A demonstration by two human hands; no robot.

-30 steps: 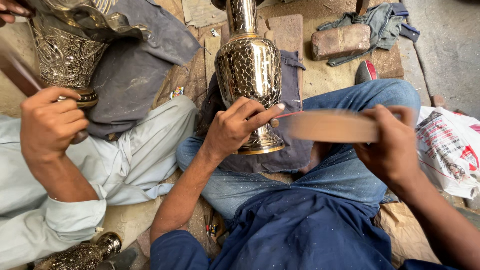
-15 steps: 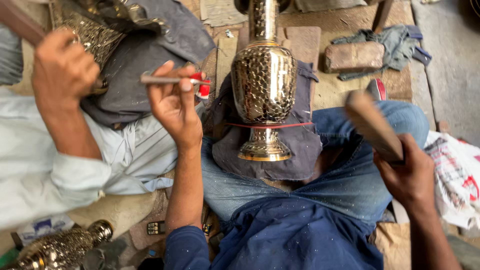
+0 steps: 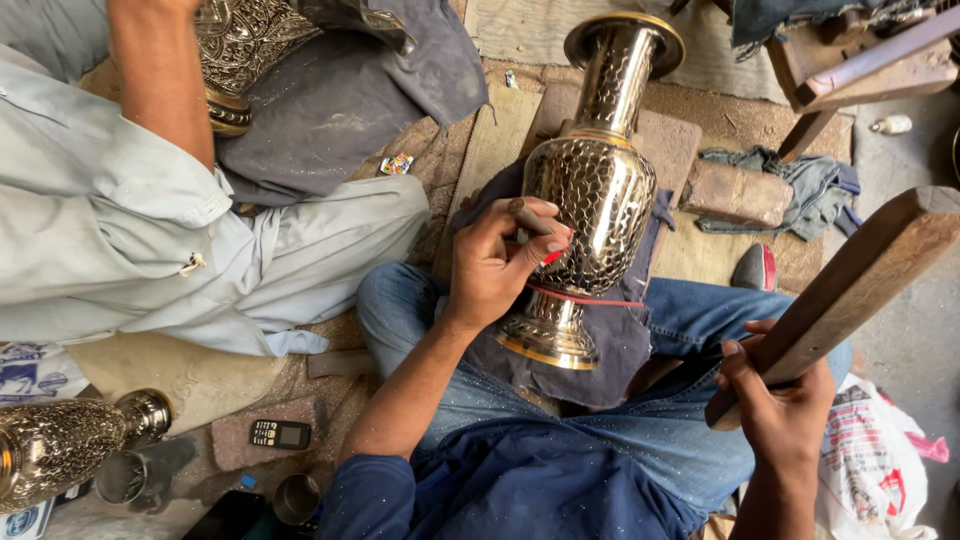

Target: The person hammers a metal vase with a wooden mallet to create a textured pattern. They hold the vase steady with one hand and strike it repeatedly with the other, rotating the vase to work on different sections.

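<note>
Left fingers: curled and pinching a short punch between thumb and fingertips; its tip meets the vase wall.
Left hand: rests against the left side of the vase belly, wrist above the lap.
Right fingers: wrapped tight around the lower end of a wooden mallet.
Right hand: raised at the right, well apart from the vase; mallet slants up and to the right.
Vase: polished brass, hammered scale pattern, lying tilted in the lap with its foot toward the person and its mouth away; a red band crosses it just above the foot.
Under vase: dark cloth spread over jeans-clad legs; a flat block behind the neck.
Left neighbour: a second person in light clothes sits just beside; that person's forearm reaches to another engraved vase on grey cloth.
Floor, lower left: a third vase lying on its side, a small phone, two metal cups.
Floor, right: a brick on a rag, a printed bag.
</note>
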